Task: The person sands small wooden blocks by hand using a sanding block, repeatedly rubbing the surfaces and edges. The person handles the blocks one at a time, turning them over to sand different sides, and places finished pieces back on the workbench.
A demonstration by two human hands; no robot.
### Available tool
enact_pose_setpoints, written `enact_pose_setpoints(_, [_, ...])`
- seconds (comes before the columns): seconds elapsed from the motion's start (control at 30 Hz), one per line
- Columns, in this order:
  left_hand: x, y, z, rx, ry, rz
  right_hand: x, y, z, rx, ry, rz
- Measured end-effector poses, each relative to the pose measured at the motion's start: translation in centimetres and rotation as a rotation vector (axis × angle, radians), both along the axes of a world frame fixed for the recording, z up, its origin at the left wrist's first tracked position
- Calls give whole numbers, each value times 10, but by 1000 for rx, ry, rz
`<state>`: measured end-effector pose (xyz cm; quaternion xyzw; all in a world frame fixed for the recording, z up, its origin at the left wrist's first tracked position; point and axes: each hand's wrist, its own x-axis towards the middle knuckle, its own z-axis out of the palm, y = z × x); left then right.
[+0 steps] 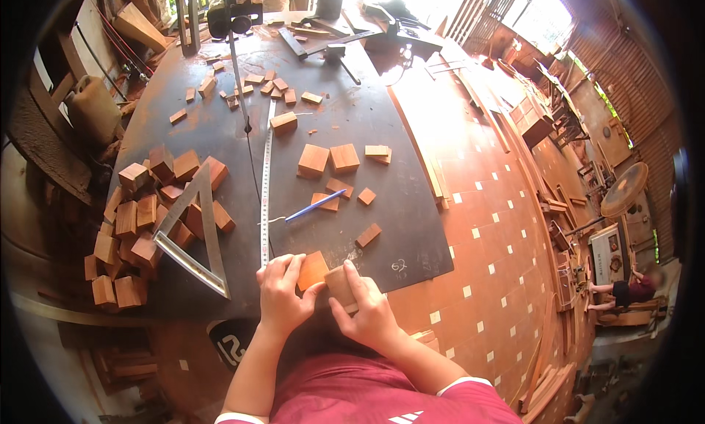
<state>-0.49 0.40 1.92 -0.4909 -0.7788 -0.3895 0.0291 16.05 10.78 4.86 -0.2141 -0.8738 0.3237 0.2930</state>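
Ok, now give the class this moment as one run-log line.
left hand: grips orange block | right hand: grips brown block | ahead: blue pen | leftward: metal triangle

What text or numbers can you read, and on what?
Locations only, no quotes:
Measuring tape: printed numbers, mostly too small.
Dark tabletop: handwritten white marks, near right corner.
Maroon shirt: white striped emblem.
White panel, right: dark lettering.
Dark item below tabletop edge: large white figures.
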Motion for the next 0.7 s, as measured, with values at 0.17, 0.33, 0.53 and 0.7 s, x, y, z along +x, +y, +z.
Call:
enact_pose_setpoints(0.17, [-2, 8, -5, 17, 38, 48, -26, 15, 3, -95, -85, -71])
enact_pose_setpoints(0.33, [10, 1, 4, -71, 81, 115, -22, 20, 0, 33, -26, -60])
enact_pose_setpoints(0.53, [25, -14, 42, -316, -38, -32, 7, 27, 12, -97, -11, -142])
enact_pose_setpoints(0.7, [1, -14, 48, -260, 35, -265, 23, 10, 5, -141, -45, -76])
